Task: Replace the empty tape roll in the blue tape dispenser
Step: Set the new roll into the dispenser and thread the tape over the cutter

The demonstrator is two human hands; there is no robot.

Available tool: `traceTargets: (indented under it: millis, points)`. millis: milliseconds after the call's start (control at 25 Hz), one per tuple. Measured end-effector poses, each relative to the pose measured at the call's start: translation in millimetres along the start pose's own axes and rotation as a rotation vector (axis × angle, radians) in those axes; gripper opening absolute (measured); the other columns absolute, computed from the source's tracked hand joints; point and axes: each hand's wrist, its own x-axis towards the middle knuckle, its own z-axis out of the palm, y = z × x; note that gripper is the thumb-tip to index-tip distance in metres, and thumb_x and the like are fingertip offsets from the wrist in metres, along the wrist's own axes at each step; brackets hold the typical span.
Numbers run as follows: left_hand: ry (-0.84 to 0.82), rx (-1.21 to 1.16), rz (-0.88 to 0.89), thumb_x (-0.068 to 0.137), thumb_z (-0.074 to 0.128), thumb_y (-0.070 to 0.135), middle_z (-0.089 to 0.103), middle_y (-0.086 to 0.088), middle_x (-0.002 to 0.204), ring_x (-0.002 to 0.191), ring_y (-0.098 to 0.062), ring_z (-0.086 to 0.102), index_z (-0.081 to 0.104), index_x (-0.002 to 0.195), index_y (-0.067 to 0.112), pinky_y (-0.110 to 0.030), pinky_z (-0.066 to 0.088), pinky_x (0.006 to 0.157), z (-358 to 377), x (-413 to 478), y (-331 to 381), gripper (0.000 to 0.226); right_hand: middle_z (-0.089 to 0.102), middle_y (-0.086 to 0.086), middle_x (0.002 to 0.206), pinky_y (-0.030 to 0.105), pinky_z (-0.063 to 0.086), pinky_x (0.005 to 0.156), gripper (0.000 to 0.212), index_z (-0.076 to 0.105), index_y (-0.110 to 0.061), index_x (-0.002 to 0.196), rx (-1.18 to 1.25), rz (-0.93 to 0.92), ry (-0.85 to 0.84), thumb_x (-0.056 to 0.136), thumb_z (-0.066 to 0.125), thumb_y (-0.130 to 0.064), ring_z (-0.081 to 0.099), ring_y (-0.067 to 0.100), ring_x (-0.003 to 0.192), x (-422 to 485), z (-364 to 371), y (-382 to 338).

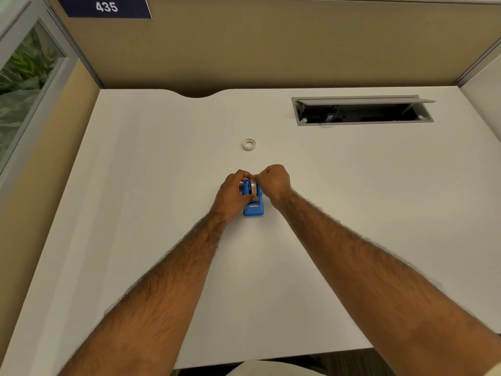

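Together, the left hand (pixel 233 192) grips the blue tape dispenser (pixel 253 204) at mid-counter (pixel 162 164), while the right hand (pixel 273 181) pinches closed at the tape roll (pixel 253 185) seated in it. Farther back, well apart, a second roll (pixel 249 144) lies flat.

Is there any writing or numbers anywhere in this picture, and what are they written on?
"435": white digits on a dark blue sign fixed to the tan partition wall at the top left.
The blue tape dispenser, the tape ring lying on the desk and the cable box show no readable text.
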Motion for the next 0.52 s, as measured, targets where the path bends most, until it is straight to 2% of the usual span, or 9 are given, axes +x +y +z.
traceTargets:
  millis: [120, 280, 440, 520]
  points:
    - [-0.021, 0.005, -0.001, 0.071, 0.087, 0.016, 0.061, -0.002, 0.124, 0.103, -0.017, 0.061, 0.058, 0.114, 0.022, -0.024, 0.048, 0.086, -4.4, 0.8, 0.8, 0.053, 0.054, 0.007, 0.066, 0.031, 0.044, 0.057, 0.019, 0.056, -0.006, 0.071, -0.005, -0.010, -0.017, 0.083, 0.070, -0.009, 0.048, 0.017, 0.060, -2.6, -1.4, 5.0]
    - [-0.058, -0.047, -0.008, 0.072, 0.087, 0.021, 0.063, 0.002, 0.121, 0.101, -0.015, 0.064, 0.062, 0.120, 0.022, -0.012, 0.045, 0.076, -11.5, 0.4, -2.7, 0.054, 0.055, 0.002, 0.063, 0.027, 0.044, 0.052, 0.025, 0.054, -0.012, 0.064, 0.006, -0.021, -0.016, 0.082, 0.071, -0.009, 0.050, 0.014, 0.056, -8.3, -1.9, 11.5]
    - [-0.061, -0.050, -0.002, 0.078, 0.083, 0.019, 0.064, 0.000, 0.124, 0.103, -0.015, 0.063, 0.063, 0.125, 0.019, -0.020, 0.048, 0.084, -11.9, -1.0, -0.1, 0.051, 0.053, 0.001, 0.062, 0.026, 0.042, 0.048, 0.024, 0.052, -0.014, 0.064, -0.049, -0.014, -0.019, 0.077, 0.067, 0.000, 0.047, 0.013, 0.054, -10.2, 0.0, 16.7]
    - [-0.054, -0.043, 0.001, 0.078, 0.082, 0.016, 0.064, -0.002, 0.124, 0.101, -0.015, 0.062, 0.063, 0.124, 0.018, -0.019, 0.047, 0.083, -10.9, -1.8, 2.1, 0.050, 0.053, 0.001, 0.063, 0.025, 0.043, 0.049, 0.022, 0.054, -0.014, 0.065, -0.067, -0.016, -0.019, 0.076, 0.067, 0.000, 0.048, 0.012, 0.055, -9.6, 0.8, 15.4]
